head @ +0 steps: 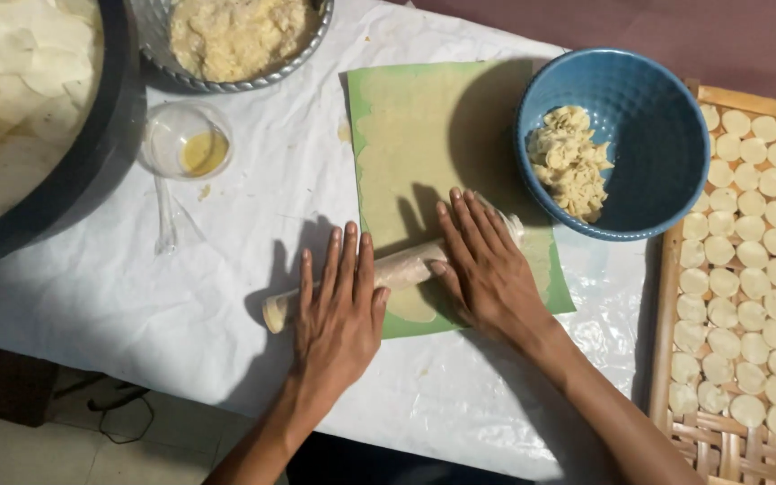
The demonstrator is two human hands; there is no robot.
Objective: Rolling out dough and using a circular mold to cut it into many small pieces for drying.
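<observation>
Left hand (pixel 339 305), right hand (pixel 487 265) flat, open, gripping nothing, pressing roller (pixel 397 269) over dough (pixel 424 135) on green mat (pixel 559 292). Risk: uneven pressure tears sheet.

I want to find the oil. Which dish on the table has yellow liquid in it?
The small clear cup, left of the green sheet. The blue bowl and metal dish hold lumpy dough.
</observation>
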